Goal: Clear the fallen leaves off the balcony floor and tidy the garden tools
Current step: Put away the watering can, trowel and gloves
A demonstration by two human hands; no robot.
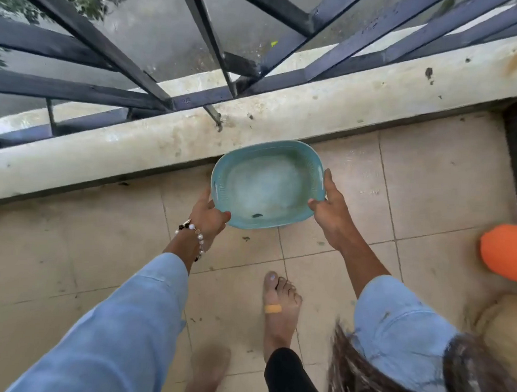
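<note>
Both arms wear light blue long sleeves, pushed up to leave the forearms bare. The left sleeve [116, 323] shows a stitched seam near its cuff. The right sleeve [394, 320] carries several small dark specks and a stitched seam.

The left hand [209, 215] has a beaded bracelet [193, 232] at the wrist, with white, pearl-like beads and a few black ones on a loose strand that trails down the forearm. The right hand [330, 208] is bare, with no jewellery visible.

Feet are bare. The right foot [279, 309] has a tan adhesive plaster [273, 309] across the top, behind the toes. A black trouser leg [289, 380] covers the ankle above it. The left foot [206, 370] is blurred.
</note>
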